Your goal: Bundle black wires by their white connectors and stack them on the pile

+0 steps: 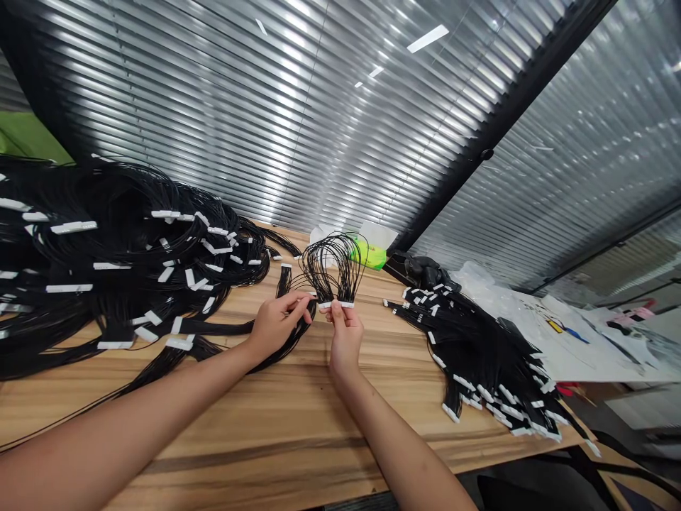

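Note:
My right hand (345, 341) pinches the white connector (343, 305) of a black wire harness, thumb on its front. The harness's thin wires (333, 266) rise above the connector in a rounded, fanned loop. Just left of it, my left hand (279, 323) has thumb and forefinger drawn together at a black wire; a small white piece shows by the fingertips, its kind unclear. Behind and below the left hand passes a black wire bundle (290, 346). Another white connector (286, 266) on black wires lies close behind.
A big heap of black wire harnesses (122, 248) with white connectors covers the left of the wooden table (298, 440). A second pile (484, 355) lies at the right. Behind are a green-yellow packet (372, 255) and a corrugated partition (255, 106); a white table (574, 355) adjoins.

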Demonstrator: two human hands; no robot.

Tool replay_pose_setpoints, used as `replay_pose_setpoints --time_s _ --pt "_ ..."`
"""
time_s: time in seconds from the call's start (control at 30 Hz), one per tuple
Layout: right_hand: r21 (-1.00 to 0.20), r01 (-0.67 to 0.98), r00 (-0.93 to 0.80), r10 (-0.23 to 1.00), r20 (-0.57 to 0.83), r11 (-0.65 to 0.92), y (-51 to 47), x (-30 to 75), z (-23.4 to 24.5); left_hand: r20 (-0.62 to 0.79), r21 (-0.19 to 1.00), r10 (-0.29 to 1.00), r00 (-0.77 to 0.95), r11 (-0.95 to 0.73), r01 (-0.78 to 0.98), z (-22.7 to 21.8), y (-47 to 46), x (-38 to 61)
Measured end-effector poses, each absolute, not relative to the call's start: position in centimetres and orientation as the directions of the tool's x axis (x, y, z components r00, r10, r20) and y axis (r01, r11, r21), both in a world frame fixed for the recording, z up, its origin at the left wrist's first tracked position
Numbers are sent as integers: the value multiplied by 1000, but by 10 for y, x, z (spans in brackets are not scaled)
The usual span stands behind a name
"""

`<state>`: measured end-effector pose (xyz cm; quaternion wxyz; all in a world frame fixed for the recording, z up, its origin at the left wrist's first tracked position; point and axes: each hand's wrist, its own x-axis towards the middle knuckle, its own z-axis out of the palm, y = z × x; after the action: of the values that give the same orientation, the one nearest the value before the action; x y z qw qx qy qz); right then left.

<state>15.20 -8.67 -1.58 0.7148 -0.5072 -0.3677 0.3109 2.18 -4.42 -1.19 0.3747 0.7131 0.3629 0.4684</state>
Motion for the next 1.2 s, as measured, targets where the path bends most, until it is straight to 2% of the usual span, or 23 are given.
replay_pose_setpoints --time_s 0.13,0.37,0.6,0.9,1.1,1.2 --pt "-952 -112 530 828 184 283 -86 151 -18 287 942 900 327 -328 76 -12 -46 22" --pt "-949 -163 496 854 159 271 -86 147 -22 360 914 896 260 -395 97 -13 -42 23" --pt "-947 -204 501 858 117 249 -83 147 -24 287 952 933 218 -304 44 -17 -37 26" --pt "-962 -98 498 849 175 257 -81 149 -26 292 953 941 170 -302 34 -22 -33 28" --pt "-965 -9 493 841 224 262 -81 149 -25 383 912 912 145 -399 98 -20 -32 27" --pt "-962 24 491 835 248 271 -82 149 -23 347 934 925 153 -356 35 -20 -30 27"
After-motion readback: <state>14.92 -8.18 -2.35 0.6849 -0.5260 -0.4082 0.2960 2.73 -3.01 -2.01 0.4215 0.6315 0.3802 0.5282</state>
